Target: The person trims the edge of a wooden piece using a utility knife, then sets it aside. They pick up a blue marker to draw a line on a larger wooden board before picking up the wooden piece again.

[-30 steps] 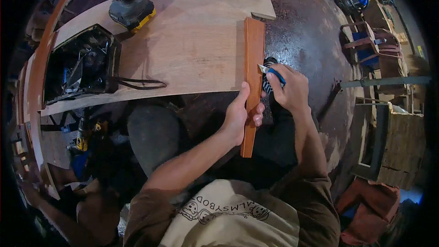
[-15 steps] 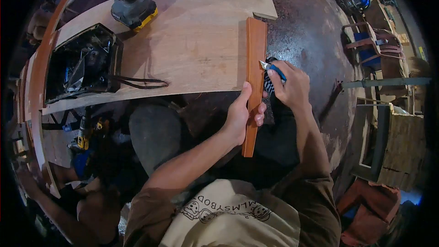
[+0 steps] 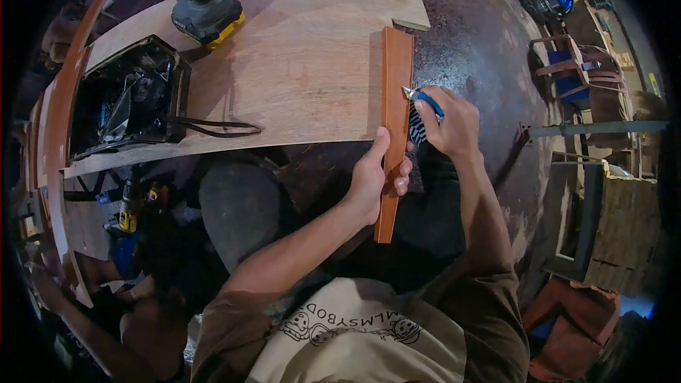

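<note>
A long, narrow reddish-brown wooden piece (image 3: pixel 399 71) extends from the plywood's right end toward my lap. My left hand (image 3: pixel 372 177) is closed around its lower half, thumb on the top face and fingers wrapped beneath the right edge. In my right hand (image 3: pixel 454 124) is a pair of blue-handled pliers (image 3: pixel 428 101), gripped by the handles. Their metal tip meets the top face of the wood near its right edge, above my left hand. The lower part of the handles is hidden in my palm.
The pale plywood sheet (image 3: pixel 305 64) holds a black open-topped container (image 3: pixel 181 99) with a dark strap, and an upright cordless drill (image 3: pixel 207 14). Another yellow-black drill (image 3: pixel 129 209) lies below left. At far left is a person's arm (image 3: pixel 85 326). Wooden frames (image 3: pixel 567 206) stand on the right.
My right hand and the pliers have shifted slightly up along the wood, and the tip sits a little higher. My left hand and the wooden piece stay nearly still.
</note>
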A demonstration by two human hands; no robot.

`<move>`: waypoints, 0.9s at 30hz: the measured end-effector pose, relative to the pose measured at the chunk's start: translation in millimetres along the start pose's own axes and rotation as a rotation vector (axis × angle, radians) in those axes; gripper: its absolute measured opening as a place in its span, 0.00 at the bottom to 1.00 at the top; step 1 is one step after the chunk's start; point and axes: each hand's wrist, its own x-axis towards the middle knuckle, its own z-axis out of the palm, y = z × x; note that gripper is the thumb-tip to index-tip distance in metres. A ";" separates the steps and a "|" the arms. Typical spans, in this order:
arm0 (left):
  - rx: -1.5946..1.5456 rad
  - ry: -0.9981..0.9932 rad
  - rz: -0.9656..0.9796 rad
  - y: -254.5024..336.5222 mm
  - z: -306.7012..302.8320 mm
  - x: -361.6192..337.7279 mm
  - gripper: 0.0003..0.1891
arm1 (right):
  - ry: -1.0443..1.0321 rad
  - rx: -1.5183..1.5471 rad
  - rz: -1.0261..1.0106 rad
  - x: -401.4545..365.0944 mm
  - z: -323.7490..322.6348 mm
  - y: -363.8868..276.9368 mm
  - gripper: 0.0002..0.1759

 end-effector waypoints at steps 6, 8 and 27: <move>-0.021 -0.020 -0.006 -0.5 -2.6 1.6 0.31 | 0.006 0.018 -0.024 6.3 3.5 6.5 0.10; -0.016 -0.019 0.003 -0.8 -1.6 1.2 0.31 | 0.010 0.015 -0.025 7.3 3.5 7.3 0.10; -0.004 -0.010 -0.005 1.6 -0.2 0.0 0.30 | 0.003 0.004 -0.017 25.2 9.1 20.8 0.11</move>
